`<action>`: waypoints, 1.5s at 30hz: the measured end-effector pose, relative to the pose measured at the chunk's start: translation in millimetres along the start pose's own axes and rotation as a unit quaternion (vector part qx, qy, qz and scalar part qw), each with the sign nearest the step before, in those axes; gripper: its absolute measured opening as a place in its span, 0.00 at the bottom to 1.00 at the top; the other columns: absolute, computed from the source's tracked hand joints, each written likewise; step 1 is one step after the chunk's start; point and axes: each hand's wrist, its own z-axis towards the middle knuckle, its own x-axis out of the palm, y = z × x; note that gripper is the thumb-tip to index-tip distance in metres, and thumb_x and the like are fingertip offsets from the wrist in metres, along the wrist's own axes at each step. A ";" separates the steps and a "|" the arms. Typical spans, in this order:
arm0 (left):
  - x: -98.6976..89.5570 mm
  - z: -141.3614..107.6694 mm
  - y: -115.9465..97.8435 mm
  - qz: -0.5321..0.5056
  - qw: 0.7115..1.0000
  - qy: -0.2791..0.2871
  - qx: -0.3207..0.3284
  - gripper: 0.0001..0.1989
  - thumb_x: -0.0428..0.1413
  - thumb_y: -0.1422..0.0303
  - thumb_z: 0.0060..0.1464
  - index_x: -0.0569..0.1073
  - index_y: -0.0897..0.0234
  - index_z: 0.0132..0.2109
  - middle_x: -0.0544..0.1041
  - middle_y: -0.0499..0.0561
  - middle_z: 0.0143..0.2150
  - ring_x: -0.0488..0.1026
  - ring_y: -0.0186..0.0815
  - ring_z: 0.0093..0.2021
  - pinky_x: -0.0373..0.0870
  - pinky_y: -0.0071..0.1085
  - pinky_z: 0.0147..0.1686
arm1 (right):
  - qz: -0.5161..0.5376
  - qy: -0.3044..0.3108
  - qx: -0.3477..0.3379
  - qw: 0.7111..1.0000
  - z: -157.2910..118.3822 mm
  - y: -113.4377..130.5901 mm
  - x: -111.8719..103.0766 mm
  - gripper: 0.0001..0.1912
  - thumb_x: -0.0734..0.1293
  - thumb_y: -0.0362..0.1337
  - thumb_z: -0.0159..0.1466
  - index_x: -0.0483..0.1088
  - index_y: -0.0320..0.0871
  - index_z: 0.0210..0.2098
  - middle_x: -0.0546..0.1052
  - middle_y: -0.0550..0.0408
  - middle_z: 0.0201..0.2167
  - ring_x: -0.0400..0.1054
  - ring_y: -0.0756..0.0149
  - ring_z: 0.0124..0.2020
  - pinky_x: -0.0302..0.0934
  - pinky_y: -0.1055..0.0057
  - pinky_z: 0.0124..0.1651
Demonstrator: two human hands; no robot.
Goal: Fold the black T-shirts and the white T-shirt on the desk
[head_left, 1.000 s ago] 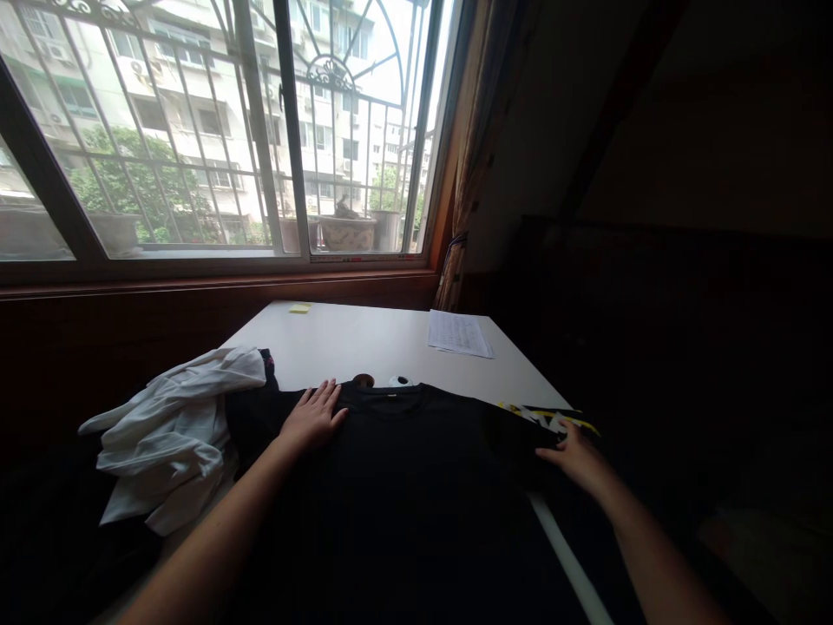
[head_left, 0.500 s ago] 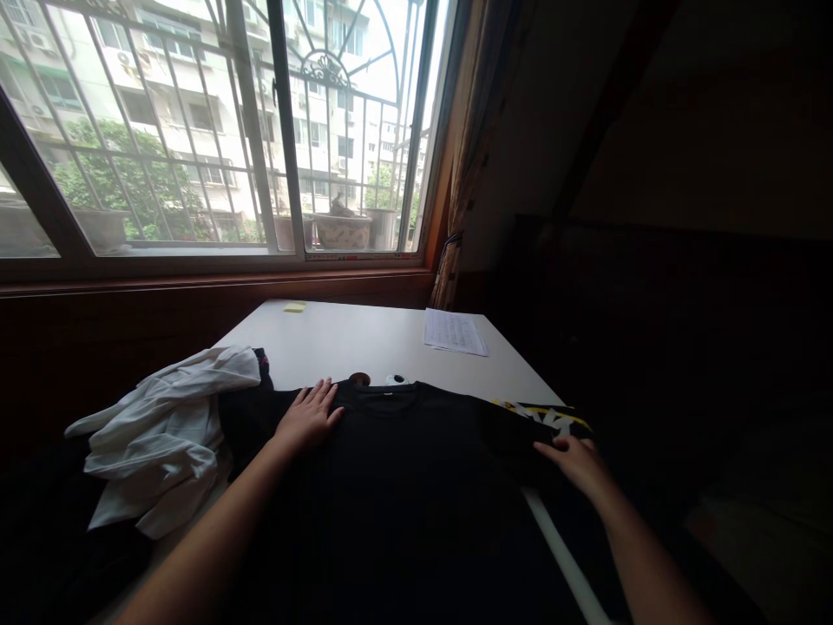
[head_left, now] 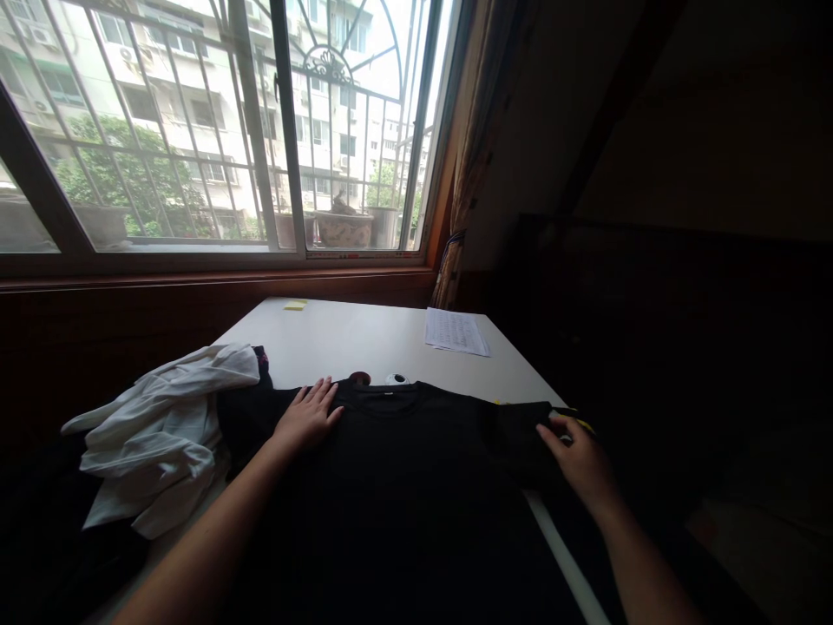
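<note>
A black T-shirt (head_left: 403, 486) lies spread over the near part of a white table (head_left: 351, 334), its round neckline facing the window. My left hand (head_left: 309, 418) rests flat on the shirt's left shoulder, fingers apart. At the right sleeve, my right hand (head_left: 579, 451) pinches the sleeve's outer end between thumb and fingers. Under and beyond that sleeve, a bit of a black and yellow item (head_left: 581, 420) shows. Two small round objects, one brown (head_left: 360, 378) and one white with a dark centre (head_left: 396, 379), sit just past the collar.
Crumpled white cloth (head_left: 156, 430) is heaped at the table's left edge, with dark fabric beside it. Printed sheets (head_left: 456, 332) lie at the back right, and a yellow note (head_left: 295, 305) at the back left. Behind the table is a barred window (head_left: 214, 130) with a curtain (head_left: 454, 234).
The right sleeve has been drawn outward and up by my right hand, covering most of the black and yellow item. My left hand has stayed in place.
</note>
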 end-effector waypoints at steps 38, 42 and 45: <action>1.9 -0.2 -0.1 -0.003 1.000 -0.009 0.002 0.34 0.38 0.49 0.69 0.53 0.63 0.74 0.44 0.55 0.76 0.42 0.44 0.76 0.40 0.48 0.71 | -0.205 0.326 -0.225 0.895 -63.7 69.4 56.4 0.41 0.49 0.63 0.70 0.44 0.49 0.74 0.42 0.56 0.75 0.32 0.54 0.75 0.36 0.49 0.74; 0.9 1.5 2.4 -0.021 1.000 0.002 -0.001 0.35 0.39 0.49 0.69 0.53 0.64 0.73 0.44 0.57 0.76 0.41 0.45 0.76 0.40 0.50 0.71 | -0.189 0.340 -0.259 0.884 -64.2 71.8 52.1 0.40 0.50 0.63 0.70 0.43 0.51 0.74 0.43 0.58 0.75 0.30 0.55 0.75 0.33 0.47 0.74; -3.9 3.4 4.1 -0.058 0.998 0.012 0.003 0.34 0.44 0.48 0.67 0.57 0.61 0.72 0.46 0.58 0.76 0.41 0.49 0.75 0.42 0.56 0.70 | -0.167 0.352 -0.290 0.874 -63.9 74.9 49.5 0.38 0.51 0.62 0.71 0.44 0.54 0.74 0.46 0.58 0.75 0.33 0.57 0.75 0.33 0.48 0.74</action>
